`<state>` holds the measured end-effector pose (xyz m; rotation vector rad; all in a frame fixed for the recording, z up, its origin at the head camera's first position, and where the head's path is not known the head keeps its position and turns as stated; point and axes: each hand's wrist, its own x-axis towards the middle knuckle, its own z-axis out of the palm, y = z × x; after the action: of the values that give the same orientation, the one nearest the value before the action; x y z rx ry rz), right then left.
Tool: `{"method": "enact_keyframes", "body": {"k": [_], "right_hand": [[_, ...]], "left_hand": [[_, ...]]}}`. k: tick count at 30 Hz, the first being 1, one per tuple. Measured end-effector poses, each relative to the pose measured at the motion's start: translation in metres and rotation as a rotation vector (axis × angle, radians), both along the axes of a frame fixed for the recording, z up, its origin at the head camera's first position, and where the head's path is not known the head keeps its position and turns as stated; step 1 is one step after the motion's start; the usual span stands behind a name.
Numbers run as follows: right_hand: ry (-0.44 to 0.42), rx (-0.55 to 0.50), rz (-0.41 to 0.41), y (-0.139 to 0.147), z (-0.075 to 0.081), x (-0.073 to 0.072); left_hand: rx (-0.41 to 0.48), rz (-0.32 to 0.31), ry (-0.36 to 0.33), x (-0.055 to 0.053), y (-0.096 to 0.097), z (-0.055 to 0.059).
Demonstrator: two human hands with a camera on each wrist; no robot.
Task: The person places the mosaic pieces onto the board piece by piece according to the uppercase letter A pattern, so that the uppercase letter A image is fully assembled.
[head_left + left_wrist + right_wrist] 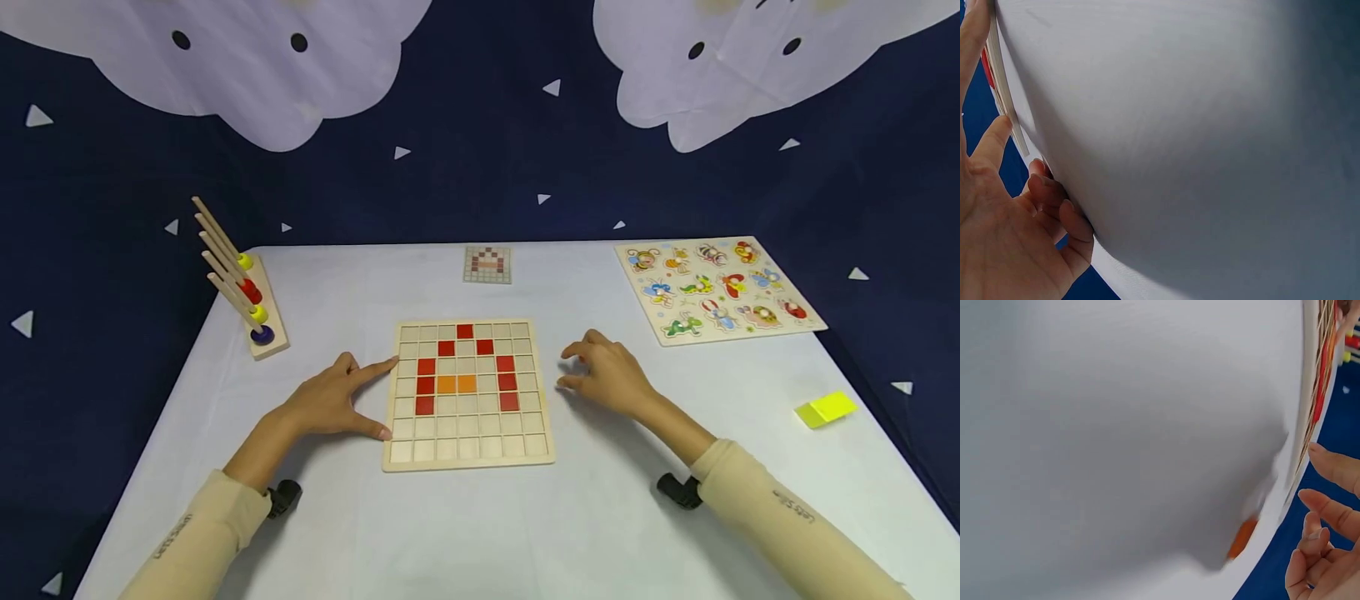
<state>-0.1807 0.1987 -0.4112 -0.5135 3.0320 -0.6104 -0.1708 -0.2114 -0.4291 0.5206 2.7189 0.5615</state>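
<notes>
A square wooden grid board (468,450) lies flat on the table, with red tiles (507,382) and two orange tiles (456,384) in its cells. My left hand (330,398) rests at the board's left side, its extended index finger and thumb at the edge; the other fingers are bent in the left wrist view. Just off the right side hovers my right hand (609,375), thumb and index finger apart with nothing between them. Near its shadow, the right wrist view shows a small orange piece (1243,539) on the table, hidden in the head view.
At the back stands a small pattern card (487,265). A wooden peg stand (270,333) with coloured beads is at the left. To the right lie an insect puzzle board (720,292) and a yellow sticky-note pad (827,409). A dark curtain hangs behind the white table.
</notes>
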Motion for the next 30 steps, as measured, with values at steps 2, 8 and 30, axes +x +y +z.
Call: {"method": "enact_keyframes", "body": {"k": [2, 8, 30], "right_hand": [[0.007, 0.007, -0.038, 0.013, -0.002, 0.001], [-0.001, 0.024, -0.153, 0.037, -0.005, 0.002], [0.074, -0.03, 0.095, -0.012, -0.004, -0.004]], "left_hand": [[0.001, 0.003, 0.002, 0.001, -0.001, -0.001], [-0.02, 0.021, -0.007, 0.003, -0.005, -0.002], [-0.012, 0.02, 0.001, 0.002, -0.002, -0.005]]}}
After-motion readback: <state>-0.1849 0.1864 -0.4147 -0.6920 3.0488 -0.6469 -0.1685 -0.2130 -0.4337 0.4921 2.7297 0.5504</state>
